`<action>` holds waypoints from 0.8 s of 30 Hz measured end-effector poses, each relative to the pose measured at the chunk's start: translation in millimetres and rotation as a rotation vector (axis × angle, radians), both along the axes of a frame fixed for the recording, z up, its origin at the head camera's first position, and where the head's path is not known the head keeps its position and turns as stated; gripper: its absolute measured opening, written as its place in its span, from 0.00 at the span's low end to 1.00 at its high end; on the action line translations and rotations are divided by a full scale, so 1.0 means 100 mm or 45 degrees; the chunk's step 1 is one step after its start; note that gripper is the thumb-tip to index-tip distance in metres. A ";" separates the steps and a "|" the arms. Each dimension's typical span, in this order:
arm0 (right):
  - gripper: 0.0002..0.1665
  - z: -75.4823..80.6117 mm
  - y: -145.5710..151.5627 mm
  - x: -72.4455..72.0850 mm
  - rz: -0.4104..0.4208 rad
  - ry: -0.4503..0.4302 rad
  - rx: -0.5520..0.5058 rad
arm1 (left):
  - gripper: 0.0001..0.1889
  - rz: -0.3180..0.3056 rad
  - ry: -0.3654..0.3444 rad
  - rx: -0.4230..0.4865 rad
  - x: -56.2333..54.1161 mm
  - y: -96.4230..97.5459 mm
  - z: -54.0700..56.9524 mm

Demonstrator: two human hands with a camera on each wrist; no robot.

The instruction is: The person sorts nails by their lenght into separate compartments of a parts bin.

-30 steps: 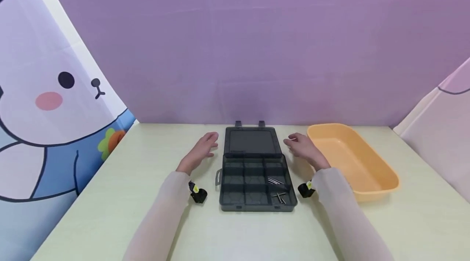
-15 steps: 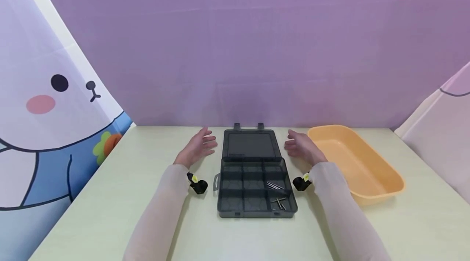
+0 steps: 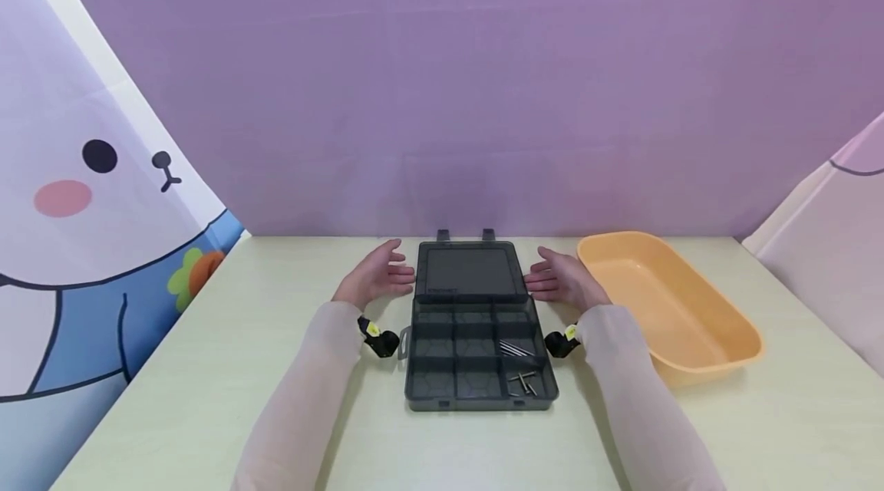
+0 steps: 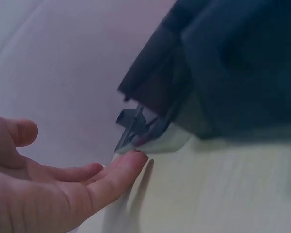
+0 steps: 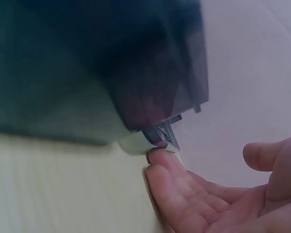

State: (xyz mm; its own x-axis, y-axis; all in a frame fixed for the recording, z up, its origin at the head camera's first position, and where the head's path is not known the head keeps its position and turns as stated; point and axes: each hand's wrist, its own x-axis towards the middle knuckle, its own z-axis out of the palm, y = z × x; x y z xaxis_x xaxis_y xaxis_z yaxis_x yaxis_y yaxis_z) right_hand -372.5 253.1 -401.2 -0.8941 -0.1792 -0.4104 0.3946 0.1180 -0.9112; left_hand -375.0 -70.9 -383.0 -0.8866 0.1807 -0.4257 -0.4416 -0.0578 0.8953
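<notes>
A dark translucent compartment box (image 3: 476, 404) lies on the table with its lid (image 3: 471, 270) folded back flat toward the wall. In its right column, one compartment holds thin silvery rods (image 3: 514, 349) and the front one holds several small screws (image 3: 525, 382). My left hand (image 3: 376, 275) is beside the lid's left edge, thumb raised, fingers extended toward it. On the other side my right hand (image 3: 562, 280) mirrors this, fingertips right at the lid's right edge. Both wrist views show the fingers low over the table, close to the lid, with nothing held.
An orange-yellow plastic basin (image 3: 670, 307) stands right of the box, close behind the right hand and forearm. A purple cloth wall (image 3: 442, 92) rises at the table's back edge. A small handle loop (image 3: 404, 343) sticks out from the box's left side.
Both hands have turned thumbs-up with straighter fingers and moved in closer to the lid's sides. The box stays open on the table; the head view has shifted slightly.
</notes>
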 end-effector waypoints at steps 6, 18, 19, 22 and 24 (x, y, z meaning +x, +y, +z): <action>0.39 0.01 -0.02 -0.01 0.018 -0.012 0.005 | 0.35 0.006 -0.024 0.037 0.00 0.03 0.00; 0.41 0.10 -0.01 -0.01 0.102 0.058 0.121 | 0.33 0.033 0.001 -0.005 0.02 0.07 0.03; 0.41 0.10 -0.02 -0.01 0.106 0.066 0.126 | 0.33 0.034 0.006 -0.011 0.02 0.07 0.04; 0.40 0.11 -0.03 0.00 0.115 0.095 0.125 | 0.33 0.020 0.029 -0.028 0.01 0.07 0.04; 0.40 0.12 -0.04 0.00 0.119 0.111 0.120 | 0.33 0.013 0.049 -0.041 0.02 0.07 0.05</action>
State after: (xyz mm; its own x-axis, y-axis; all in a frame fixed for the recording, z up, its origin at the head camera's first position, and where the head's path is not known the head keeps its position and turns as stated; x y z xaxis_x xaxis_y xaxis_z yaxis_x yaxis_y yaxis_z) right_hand -372.1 249.5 -389.0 -0.9084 -0.2274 -0.3508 0.2977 0.2374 -0.9247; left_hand -373.4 -63.8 -377.6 -0.9041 0.1584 -0.3969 -0.4066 -0.0326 0.9130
